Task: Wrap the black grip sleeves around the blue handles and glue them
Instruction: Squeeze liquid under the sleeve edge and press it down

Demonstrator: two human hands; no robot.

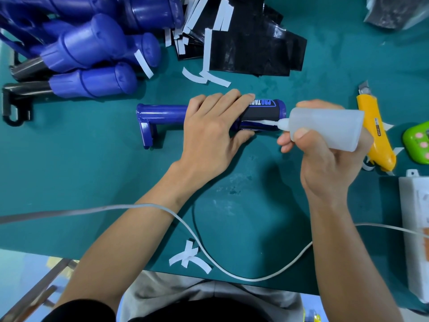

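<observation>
Left hand (212,129) palm-down and curled in a grip, right hand (325,156) clenched just beside it

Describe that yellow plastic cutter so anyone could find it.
On the teal table mat, look right, past the translucent squeeze bottle gripped by the right hand. There lies the yellow plastic utility knife: long, with a metal blade tip, unlike the rounded green gadget beside it.

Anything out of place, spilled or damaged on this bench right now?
Nothing looks damaged. Peeled white backing strips lie loose on the green mat, whitish residue patches mark its middle, and the yellow utility knife lies with its blade out beside the right hand gripping the glue bottle.
</observation>
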